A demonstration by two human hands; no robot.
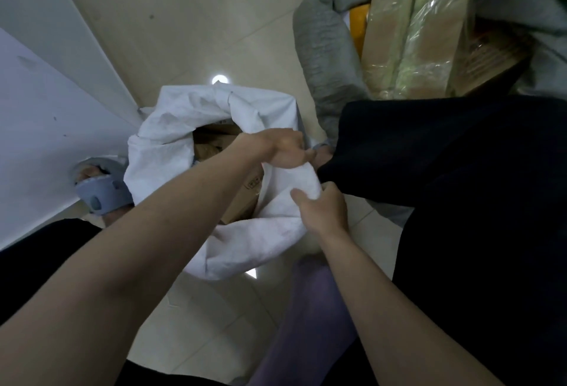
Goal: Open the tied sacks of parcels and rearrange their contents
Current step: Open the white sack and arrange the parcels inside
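A white woven sack (171,133) stands open on the floor in the middle of the view. Brown cardboard parcels (245,198) show inside its mouth. My left hand (285,147) reaches across the opening and grips the sack's right rim. Just below it, my right hand (322,204) grips a bunched fold of the same rim. The two hands are close together, a short strip of white fabric between them.
A grey sack (319,60) at the upper right lies open with taped cardboard boxes (414,41) in it. Dark cloth (445,155) covers the right side. A foot in a grey sandal (98,192) stands left of the white sack. Beige tiled floor (196,26) lies beyond.
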